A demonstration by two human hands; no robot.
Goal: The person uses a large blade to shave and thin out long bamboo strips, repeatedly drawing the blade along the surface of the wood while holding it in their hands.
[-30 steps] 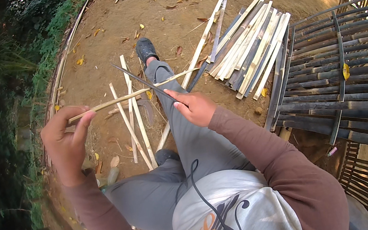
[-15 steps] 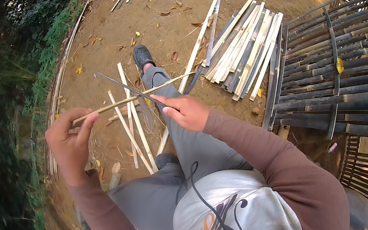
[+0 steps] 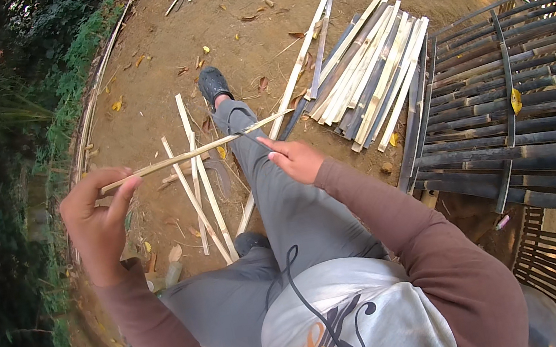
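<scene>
My left hand (image 3: pixel 97 220) pinches one end of a thin bamboo strip (image 3: pixel 179 158) between thumb and fingers. The strip points right and slightly away from me, above my outstretched leg. My right hand (image 3: pixel 296 159) is closed around the handle of a dark, narrow-bladed knife (image 3: pixel 251 139); the fingers hide the handle. Its blade meets the strip near the far end and looks short from this angle. Below, several pale split strips (image 3: pixel 201 194) lie crossed on the ground beside my leg.
A fanned pile of split bamboo pieces (image 3: pixel 372 75) lies ahead to the right, with a long pale strip (image 3: pixel 302 58) beside it. A slatted bamboo bench (image 3: pixel 504 104) stands at the right. Green plants (image 3: pixel 65 84) border the dirt ground on the left. A dark cord hangs over my shirt.
My right hand has moved right along the strip, drawing the knife toward its far end; the blade now appears foreshortened. My left hand has shifted slightly left, still pinching the strip.
</scene>
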